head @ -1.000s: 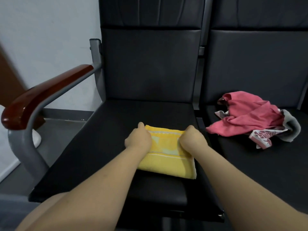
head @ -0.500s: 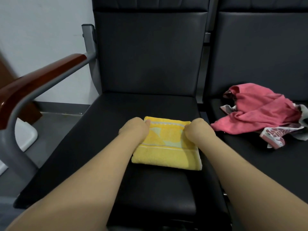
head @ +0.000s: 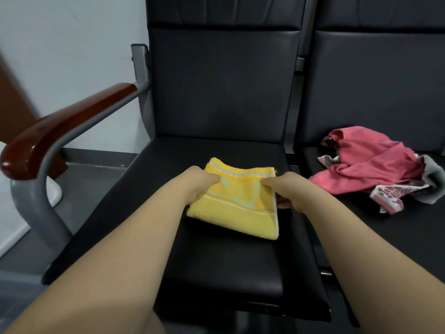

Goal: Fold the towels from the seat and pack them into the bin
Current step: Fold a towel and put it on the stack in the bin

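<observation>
The yellow towel (head: 237, 208), already folded into a small thick rectangle, is held over the front-centre of the seat (head: 216, 266). Its near edge looks lifted clear of the cushion. Whether the far edge is touching cannot be told. It is pinched at both short sides: the left grip (head: 201, 185) is clamped on the L edge and the right grip (head: 285, 189) on the R edge, each grasping the cloth from above and below. Neither is released.

Handling, as judged: terry cloth, so light, soft and floppy, not slippery, not fragile. A fold like this is prob. kept only while supported; if taken by one corner, the layers would likely fall open. It is best carried as now, w/ both sides pinched through all layers, or w/ one palm slid flat underneath. Some sag in the middle is to be expected.

The step in hand is taken to be the lift-off toward the bin, which is not in view, so its direction cannot be given.

Not yet folded: a crumpled pink towel (head: 366, 165) on the next seat (head: 385, 242) to the R, w/ a red-and-white patterned cloth (head: 390, 197) and a grey cloth (head: 433, 182) tangled at its R side, well apart from the yellow towel. A wooden armrest (head: 62, 126) is seen at the L.
</observation>
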`<state>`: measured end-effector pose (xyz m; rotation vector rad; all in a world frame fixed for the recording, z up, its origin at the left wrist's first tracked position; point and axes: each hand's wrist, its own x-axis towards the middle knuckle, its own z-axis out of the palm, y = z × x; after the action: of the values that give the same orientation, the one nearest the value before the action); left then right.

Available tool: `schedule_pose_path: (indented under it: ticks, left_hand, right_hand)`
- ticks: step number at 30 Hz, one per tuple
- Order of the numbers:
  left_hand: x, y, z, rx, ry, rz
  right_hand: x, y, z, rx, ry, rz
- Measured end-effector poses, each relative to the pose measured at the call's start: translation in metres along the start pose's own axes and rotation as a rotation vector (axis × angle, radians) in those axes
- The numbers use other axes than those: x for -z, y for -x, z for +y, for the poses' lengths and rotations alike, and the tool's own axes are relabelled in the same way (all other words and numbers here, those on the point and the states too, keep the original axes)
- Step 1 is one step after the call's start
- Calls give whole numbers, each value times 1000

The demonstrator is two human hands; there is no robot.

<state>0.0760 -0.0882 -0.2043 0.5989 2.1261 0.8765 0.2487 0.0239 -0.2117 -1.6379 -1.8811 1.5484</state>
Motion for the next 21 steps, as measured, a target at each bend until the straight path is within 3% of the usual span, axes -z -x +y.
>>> schedule_pose_path:
  ticks: [2,9,15,17,21]
  left_hand:
    - [5,6,2,-42,88,36]
    - [41,48,16,-116,242,114]
    - [89,86,12,-138,376,24]
    - [104,95,1,-155,421,22]
    - [135,107,-32,-162,542,66]
  right_hand:
    - [-1,9,-3,26,-117,-35]
    - [4,56,-25,255,-170,-8]
    - [-6,93,-43,380,-215,56]
    - [-14,96,-51,315,-303,2]
    - [-39,102,-69,134,-482,-331]
